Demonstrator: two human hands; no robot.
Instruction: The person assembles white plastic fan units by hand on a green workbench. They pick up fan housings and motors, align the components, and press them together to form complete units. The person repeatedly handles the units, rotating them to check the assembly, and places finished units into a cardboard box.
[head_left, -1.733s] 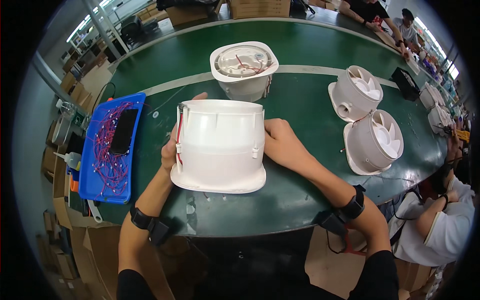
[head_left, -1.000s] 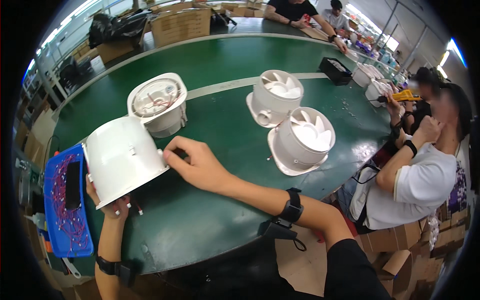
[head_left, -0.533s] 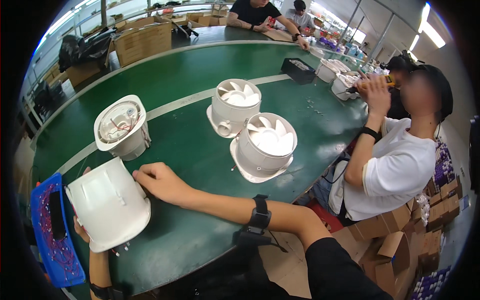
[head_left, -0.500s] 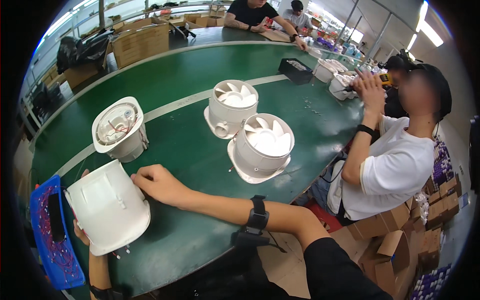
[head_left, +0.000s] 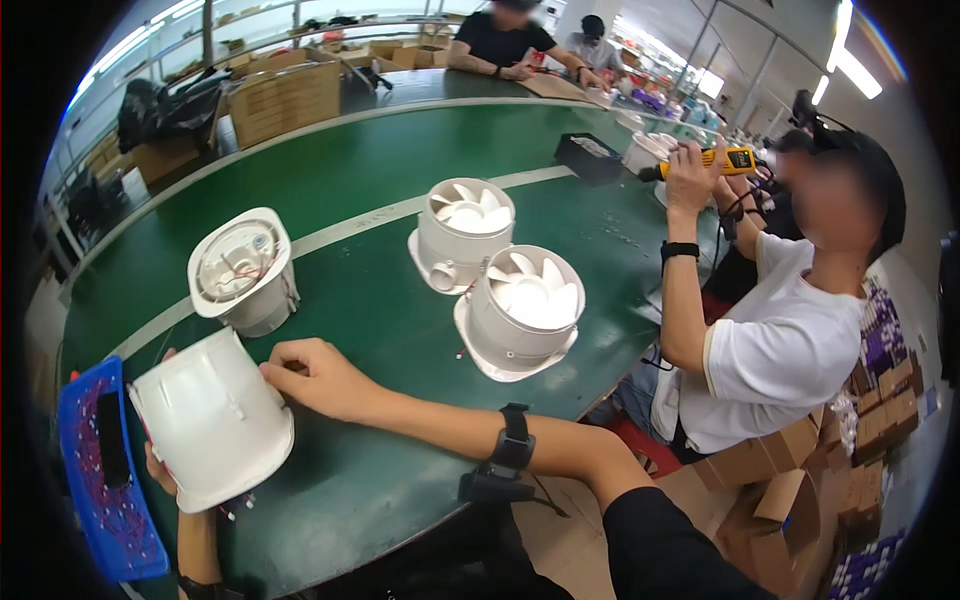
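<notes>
A white plastic fan housing (head_left: pixel 215 415) lies tilted on its side at the left of the table, small wire connectors hanging below its flange. My left hand (head_left: pixel 160 468) is wrapped round its left side, mostly hidden behind it. With thumb and fingers bent together, my right hand (head_left: pixel 315 378) grips the housing's upper right edge; the fingertips are partly hidden. Just beyond stands another white housing (head_left: pixel 262 312), its round opening showing red wires. Against the near left edge is a blue tray (head_left: pixel 85 535) of thin red and purple wires with white connectors.
Two white fan units with bladed rotors, one farther (head_left: pixel 465 240) and one nearer (head_left: pixel 525 315), stand mid-table. A black box (head_left: pixel 590 158) of small parts sits beyond. At right, a co-worker (head_left: pixel 790 340) holds a yellow power tool (head_left: pixel 735 161). Cardboard boxes (head_left: pixel 780 520) lie on the floor.
The housing in my hands has turned slightly; both hands keep their hold. The co-worker's hands have shifted left and the yellow tool now shows more fully. The whole view has tilted a little.
</notes>
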